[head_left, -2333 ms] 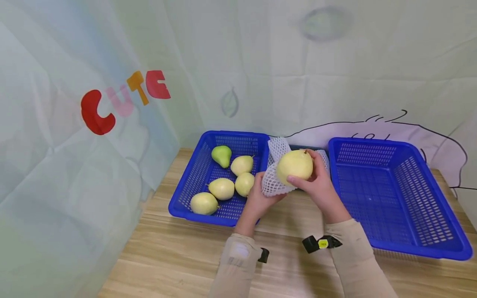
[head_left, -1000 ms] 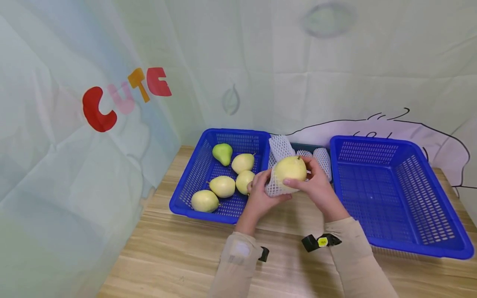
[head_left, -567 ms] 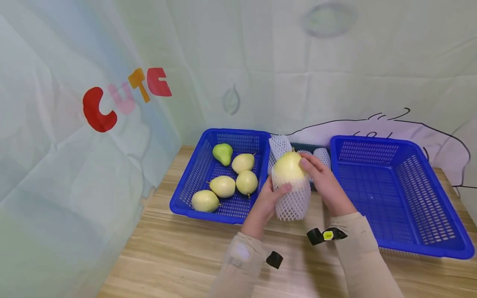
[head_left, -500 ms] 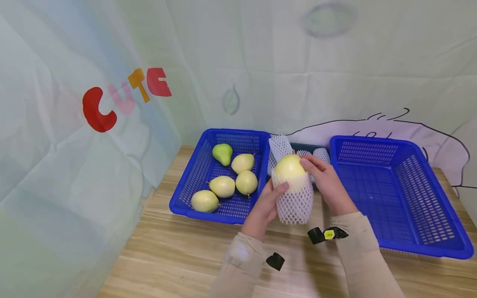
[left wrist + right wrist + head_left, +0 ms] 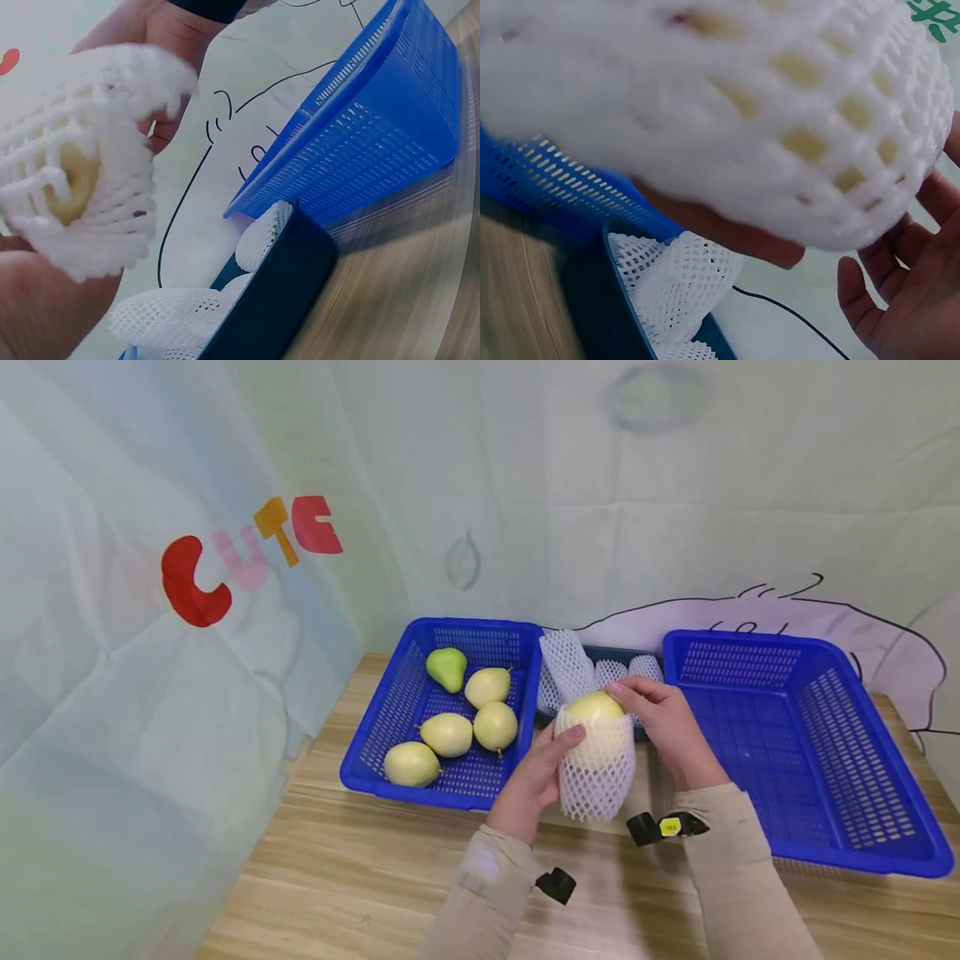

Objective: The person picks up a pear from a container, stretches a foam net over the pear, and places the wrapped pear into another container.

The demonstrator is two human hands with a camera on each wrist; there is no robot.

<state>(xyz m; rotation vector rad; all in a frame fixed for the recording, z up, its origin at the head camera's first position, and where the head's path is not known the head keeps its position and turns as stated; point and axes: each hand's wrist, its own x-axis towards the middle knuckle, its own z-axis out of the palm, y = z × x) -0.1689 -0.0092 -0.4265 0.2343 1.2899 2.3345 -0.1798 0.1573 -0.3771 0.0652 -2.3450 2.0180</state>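
A pale yellow pear (image 5: 594, 706) sits most of the way inside a white foam net sleeve (image 5: 597, 785), its top showing above the rim. My left hand (image 5: 531, 778) grips the sleeved pear from the left, thumb across the front. At the upper right, my right hand (image 5: 670, 727) pinches the sleeve's rim beside the pear's top. The left wrist view looks at the sleeve's lower end, where part of the pear (image 5: 71, 180) shows through the mesh. In the right wrist view the net (image 5: 825, 135) fills the upper part, with curled right fingers (image 5: 900, 262) at its edge.
A blue basket (image 5: 367, 739) on the left holds several yellow pears and one green pear (image 5: 447, 669). Another blue basket (image 5: 750, 735) stands on the right. Between them, a dark green tray (image 5: 289, 277) holds several foam nets (image 5: 567, 664). All stand on a wooden table (image 5: 337, 877).
The pear has gone from outside the net to deep within it. Both hands have turned the net upright and come slightly nearer; the right hand has shifted from the pear to the rim.
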